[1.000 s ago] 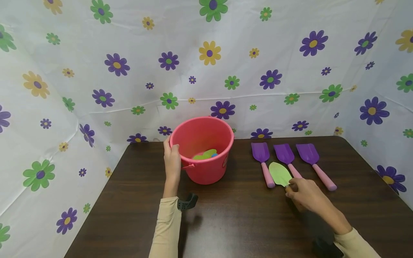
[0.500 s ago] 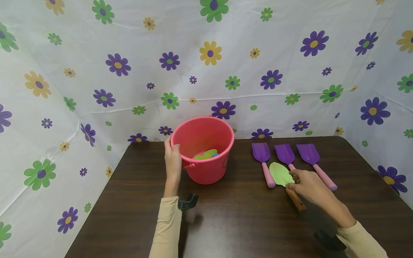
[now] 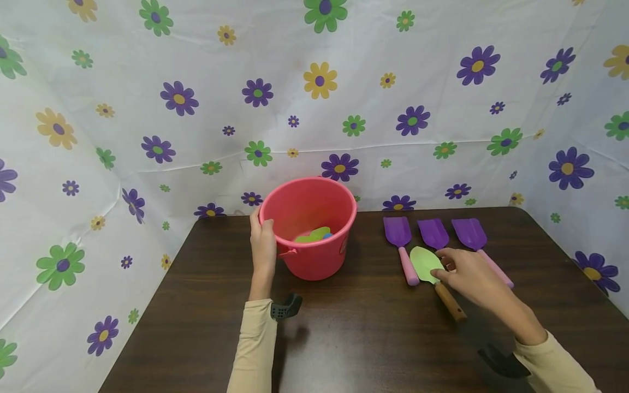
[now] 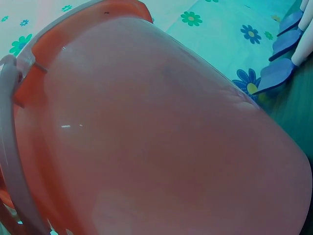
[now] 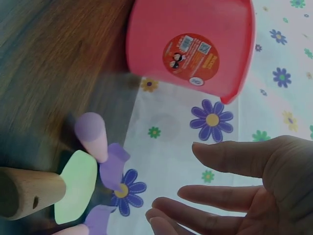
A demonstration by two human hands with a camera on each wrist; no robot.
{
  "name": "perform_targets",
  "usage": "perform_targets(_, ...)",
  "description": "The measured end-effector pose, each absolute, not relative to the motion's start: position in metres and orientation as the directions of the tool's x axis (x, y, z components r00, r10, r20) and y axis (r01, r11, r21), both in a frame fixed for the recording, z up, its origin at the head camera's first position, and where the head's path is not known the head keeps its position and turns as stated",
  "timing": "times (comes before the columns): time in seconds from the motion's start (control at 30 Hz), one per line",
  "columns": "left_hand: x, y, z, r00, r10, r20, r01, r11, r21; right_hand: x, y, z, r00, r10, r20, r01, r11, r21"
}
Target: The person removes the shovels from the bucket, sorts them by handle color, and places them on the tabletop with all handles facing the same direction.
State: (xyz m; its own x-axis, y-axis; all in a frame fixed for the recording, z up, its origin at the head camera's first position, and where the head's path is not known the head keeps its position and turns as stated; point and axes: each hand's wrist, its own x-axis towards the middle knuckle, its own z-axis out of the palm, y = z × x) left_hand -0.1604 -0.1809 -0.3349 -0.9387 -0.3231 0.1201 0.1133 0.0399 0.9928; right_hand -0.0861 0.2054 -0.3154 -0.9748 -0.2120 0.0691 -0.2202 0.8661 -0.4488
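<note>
A pink bucket (image 3: 314, 262) stands tilted toward the viewer near the table's back edge. My left hand (image 3: 263, 243) grips its rim on the left side, thumb over the edge. Green and blue pieces (image 3: 314, 236) lie inside, partly hidden by the wall. My right hand (image 3: 472, 275), fingers loosely bent and holding nothing, hovers over the light green trowel (image 3: 425, 264) with a wooden handle (image 5: 36, 192). It hides the handle of the middle purple shovel (image 3: 433, 233). Purple shovels with pink handles lie to the left (image 3: 397, 231) and right (image 3: 469, 233) of that one.
A dark wooden table (image 3: 344, 344) carries everything. Behind it and at both sides hangs a white flowered cloth (image 3: 295, 71). A round label (image 5: 191, 59) shows on the bucket in the right wrist view.
My right hand has let go of the trowel's handle and moved slightly up, baring the wooden handle. The left hand and the bucket have stayed put.
</note>
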Motion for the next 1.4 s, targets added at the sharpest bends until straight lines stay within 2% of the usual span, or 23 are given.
perform_targets(0.47, -0.175, -0.173, -0.320, -0.933, -0.318, 0.167, 0.171, 0.015, 0.985, -0.094, 0.210, -0.296, -0.971, -0.218, 0.094, -0.237, 0.868, -0.437)
perform_targets(0.73, -0.172, -0.175, -0.322, -0.935, -0.325, 0.144, 0.145, 0.021, 0.989, -0.089, 0.206, -0.295, -0.974, -0.204, 0.097, -0.226, 0.867, -0.444)
perform_targets(1.1, -0.165, -0.179, -0.329, -0.937, -0.336, 0.100, 0.091, 0.041, 0.995, -0.080, 0.186, -0.285, -0.962, -0.187, 0.200, -0.266, 0.810, -0.523)
perform_targets(1.4, -0.163, -0.181, -0.333, -0.937, -0.336, 0.092, 0.083, 0.041, 0.996, -0.077, 0.172, -0.264, -0.926, -0.142, 0.351, -0.326, 0.772, -0.546)
